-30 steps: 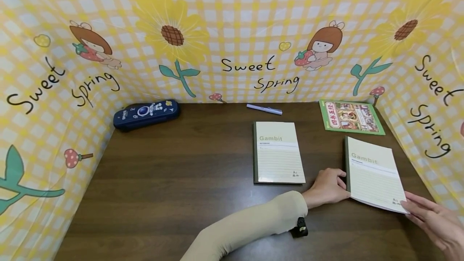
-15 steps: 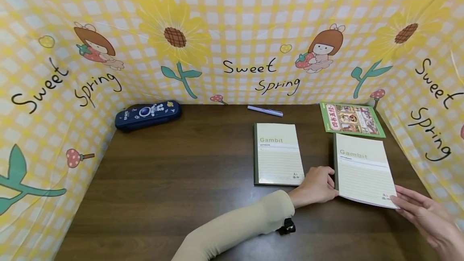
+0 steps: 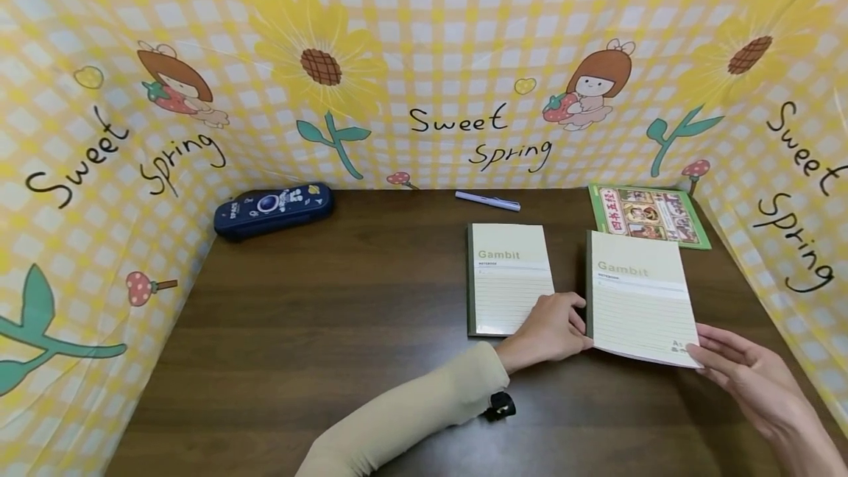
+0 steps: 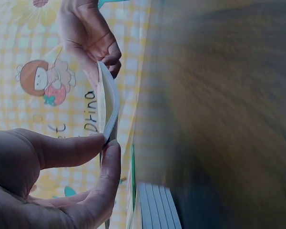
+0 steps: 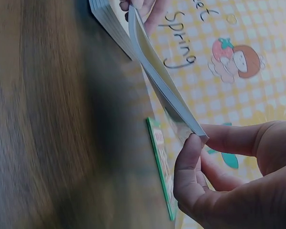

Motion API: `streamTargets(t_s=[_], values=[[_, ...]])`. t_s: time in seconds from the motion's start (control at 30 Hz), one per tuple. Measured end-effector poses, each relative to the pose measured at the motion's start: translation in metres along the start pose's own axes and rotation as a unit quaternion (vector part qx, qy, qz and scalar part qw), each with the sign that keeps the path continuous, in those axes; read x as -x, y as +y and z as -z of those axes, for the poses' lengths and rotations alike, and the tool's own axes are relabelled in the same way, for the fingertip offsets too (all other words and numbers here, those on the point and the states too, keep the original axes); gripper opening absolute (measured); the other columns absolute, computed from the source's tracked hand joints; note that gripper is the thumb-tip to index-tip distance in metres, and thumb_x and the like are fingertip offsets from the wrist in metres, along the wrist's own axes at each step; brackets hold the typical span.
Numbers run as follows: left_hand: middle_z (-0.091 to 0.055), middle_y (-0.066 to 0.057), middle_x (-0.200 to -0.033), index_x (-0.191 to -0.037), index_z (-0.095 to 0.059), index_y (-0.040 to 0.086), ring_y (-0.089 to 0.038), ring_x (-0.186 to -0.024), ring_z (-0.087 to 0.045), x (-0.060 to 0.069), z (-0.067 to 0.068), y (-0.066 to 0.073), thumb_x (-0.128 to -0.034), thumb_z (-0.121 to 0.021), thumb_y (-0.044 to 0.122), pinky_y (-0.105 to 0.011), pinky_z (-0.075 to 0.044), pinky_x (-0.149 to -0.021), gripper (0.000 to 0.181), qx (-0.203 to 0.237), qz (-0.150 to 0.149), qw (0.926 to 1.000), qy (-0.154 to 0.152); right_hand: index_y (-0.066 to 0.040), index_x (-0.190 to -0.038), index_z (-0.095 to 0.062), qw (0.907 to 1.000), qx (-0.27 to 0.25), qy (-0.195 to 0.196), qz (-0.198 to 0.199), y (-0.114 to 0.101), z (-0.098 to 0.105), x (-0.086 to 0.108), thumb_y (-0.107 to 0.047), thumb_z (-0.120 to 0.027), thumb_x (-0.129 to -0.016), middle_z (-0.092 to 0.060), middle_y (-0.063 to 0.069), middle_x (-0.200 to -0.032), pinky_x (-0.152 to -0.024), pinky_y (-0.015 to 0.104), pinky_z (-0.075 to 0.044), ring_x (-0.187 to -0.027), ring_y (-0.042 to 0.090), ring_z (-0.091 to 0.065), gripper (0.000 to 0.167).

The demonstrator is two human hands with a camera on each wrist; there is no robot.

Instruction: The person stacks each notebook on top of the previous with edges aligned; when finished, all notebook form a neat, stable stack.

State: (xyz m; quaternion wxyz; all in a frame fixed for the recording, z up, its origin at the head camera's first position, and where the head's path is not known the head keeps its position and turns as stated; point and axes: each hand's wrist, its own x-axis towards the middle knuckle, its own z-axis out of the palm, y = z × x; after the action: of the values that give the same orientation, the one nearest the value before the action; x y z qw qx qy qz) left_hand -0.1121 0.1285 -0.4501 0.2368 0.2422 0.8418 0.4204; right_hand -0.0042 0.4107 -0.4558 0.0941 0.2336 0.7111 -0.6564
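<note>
A cream "Gambit" notebook (image 3: 639, 297) with a dark spine is held above the table, tilted, its cover facing up. My left hand (image 3: 546, 326) pinches its near left corner by the spine, thumb and finger meeting on it in the left wrist view. At the near right corner my right hand (image 3: 748, 370) pinches it between thumb and fingers; the right wrist view shows its pages (image 5: 169, 88) bowing slightly. Just left lies a matching notebook (image 3: 506, 271), partly hidden by my left hand. Layered edges (image 4: 157, 205) there look like a stack of several.
Behind the held notebook lies a green-edged picture book (image 3: 652, 212), partly covered in the head view. A lilac pen (image 3: 487, 201) and a navy pencil case (image 3: 273, 210) lie along the back of the brown table (image 3: 318, 344). Yellow checked cloth (image 3: 424, 35) walls three sides.
Both hands have carried the held notebook leftward and slightly away from me, toward the matching notebook. It now overlaps the picture book's near edge in view. The grip looks the same.
</note>
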Motion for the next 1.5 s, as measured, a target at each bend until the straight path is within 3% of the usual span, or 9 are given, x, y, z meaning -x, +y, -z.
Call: streamTargets(t_s=[0.1,0.37,0.77,1.0,1.5], values=[[-0.079,0.000,-0.092,-0.138,-0.062,0.003,0.002,-0.071,-0.072,0.002,0.006,-0.007,-0.0848,-0.085,0.009,-0.009,-0.052,-0.068,0.058,0.024,0.008,0.9997,0.002,-0.037,-0.108,-0.065,0.9999,-0.011,-0.003,0.010,-0.003,-0.010,0.000,-0.009,-0.070,-0.100,-0.067,-0.022,-0.101,-0.076,0.020,-0.058,-0.091,-0.002,-0.067,0.030],[-0.079,-0.004,-0.095,-0.137,-0.062,0.001,-0.003,-0.075,-0.075,0.004,0.025,-0.023,-0.0828,-0.086,0.006,-0.011,-0.054,-0.069,0.060,0.056,0.006,0.9982,0.019,-0.031,-0.117,-0.065,0.9991,0.014,-0.011,0.039,-0.012,-0.032,-0.006,-0.012,-0.072,-0.099,-0.068,-0.019,-0.104,-0.077,0.019,-0.059,-0.092,0.000,-0.067,0.027],[-0.078,-0.006,-0.094,-0.136,-0.063,0.000,-0.006,-0.077,-0.075,0.017,0.047,-0.048,-0.0823,-0.086,0.005,-0.014,-0.055,-0.070,0.059,0.071,0.022,0.9967,0.033,-0.022,-0.121,-0.065,0.9970,0.044,-0.023,0.059,-0.017,-0.065,-0.021,-0.011,-0.073,-0.098,-0.070,-0.019,-0.099,-0.072,0.020,-0.058,-0.085,0.000,-0.068,0.026],[-0.077,-0.008,-0.093,-0.134,-0.062,-0.003,-0.007,-0.075,-0.074,0.027,0.056,-0.057,-0.0808,-0.087,0.003,-0.016,-0.057,-0.069,0.059,0.081,0.024,0.9953,0.047,0.001,-0.135,-0.059,0.9935,0.077,-0.021,0.080,-0.019,-0.083,-0.025,-0.013,-0.076,-0.096,-0.070,-0.020,-0.099,-0.073,0.022,-0.059,-0.084,0.000,-0.069,0.045],[-0.075,-0.011,-0.093,-0.131,-0.063,-0.007,-0.016,-0.077,-0.076,0.053,0.075,-0.077,-0.0783,-0.088,0.001,-0.021,-0.058,-0.070,0.059,0.105,0.033,0.9914,0.070,0.013,-0.143,-0.049,0.9899,0.092,-0.044,0.098,-0.017,-0.118,-0.033,-0.011,-0.075,-0.096,-0.068,-0.019,-0.100,-0.074,0.022,-0.061,-0.087,-0.001,-0.069,0.059]])
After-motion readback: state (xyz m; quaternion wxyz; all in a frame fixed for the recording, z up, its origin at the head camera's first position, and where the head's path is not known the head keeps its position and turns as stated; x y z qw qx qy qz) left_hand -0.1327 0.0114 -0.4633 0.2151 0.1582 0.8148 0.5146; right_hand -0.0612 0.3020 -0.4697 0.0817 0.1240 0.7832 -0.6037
